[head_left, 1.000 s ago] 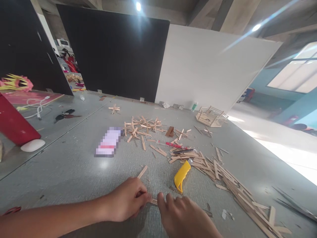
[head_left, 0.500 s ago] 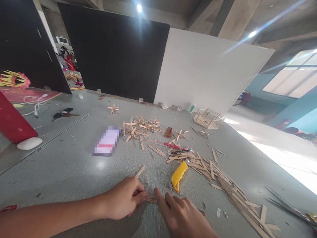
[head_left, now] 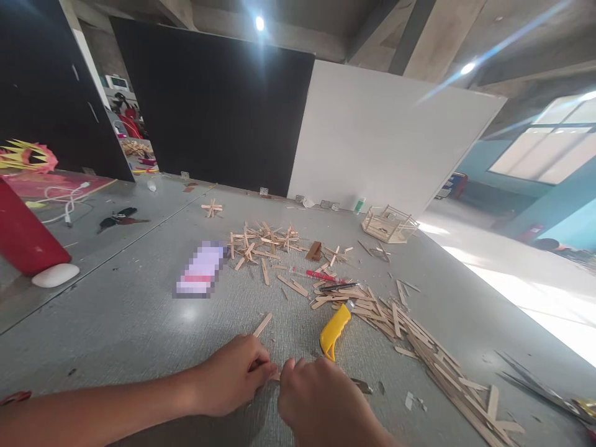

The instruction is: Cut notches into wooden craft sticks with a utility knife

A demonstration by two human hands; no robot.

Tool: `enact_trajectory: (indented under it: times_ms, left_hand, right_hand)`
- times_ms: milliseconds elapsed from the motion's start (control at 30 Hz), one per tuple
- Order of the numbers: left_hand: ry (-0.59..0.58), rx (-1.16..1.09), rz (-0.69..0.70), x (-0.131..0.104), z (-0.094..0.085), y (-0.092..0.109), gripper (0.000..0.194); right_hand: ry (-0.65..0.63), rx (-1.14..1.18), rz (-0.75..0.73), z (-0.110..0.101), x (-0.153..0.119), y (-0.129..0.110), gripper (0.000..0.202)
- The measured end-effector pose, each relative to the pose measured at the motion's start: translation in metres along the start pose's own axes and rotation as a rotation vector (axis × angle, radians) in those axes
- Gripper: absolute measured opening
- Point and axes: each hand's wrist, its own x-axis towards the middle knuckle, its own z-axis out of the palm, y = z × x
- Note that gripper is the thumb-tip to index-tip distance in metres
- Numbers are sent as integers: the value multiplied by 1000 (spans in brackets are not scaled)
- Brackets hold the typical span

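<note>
My left hand is closed in a pinch on a thin wooden craft stick, of which only a short piece shows between my hands. My right hand is curled into a fist right beside the left fingertips. The dark metallic end of an object shows past the right knuckles; whether the fist grips it I cannot tell. Another craft stick juts out beyond my left hand. Just ahead of my right hand lies a yellow-handled cutter.
A long pile of craft sticks runs down the right side. Star-shaped stick pieces, a red pen, and a blurred phone lie ahead. A hexagonal stick frame stands farther back. Scissors lie right, a red bottle left.
My right hand has moved slightly left and its outstretched index finger has curled into a fist. My left hand keeps its pinch in nearly the same place.
</note>
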Motion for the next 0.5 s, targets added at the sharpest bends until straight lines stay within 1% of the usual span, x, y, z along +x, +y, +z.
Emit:
enact_trajectory:
  times_ms: [100,167,200,233,300,333,400,433,500]
  left_hand:
    - [-7,-3,-27,0,1,-1,51]
    - [-18,1,-41,1,2,-1,52]
    - [-21,6,-40,2,2,-2,53]
    - [-23,10,-37,2,3,-2,54]
    - [-13,16,-24,3,3,-4,56]
    - [-4,19,-16,4,3,-4,57]
    - [2,21,0,4,3,-5,59]
    - [3,21,5,4,3,-5,60]
    - [-1,12,-4,3,3,-4,57]
  right_hand:
    - [-68,3,-9,-9,2,11,17]
    - [-67,-16,1,-7,-4,17,15]
    - [-51,-30,9,-4,-9,19,18]
    - [-28,-51,15,1,-14,20,25]
    - [49,-105,23,12,-24,17,41]
    - [89,-132,27,16,-27,15,46]
    - [131,-173,30,21,-29,8,45]
    - [131,-184,30,20,-27,5,40]
    - [89,-174,15,15,-19,1,25]
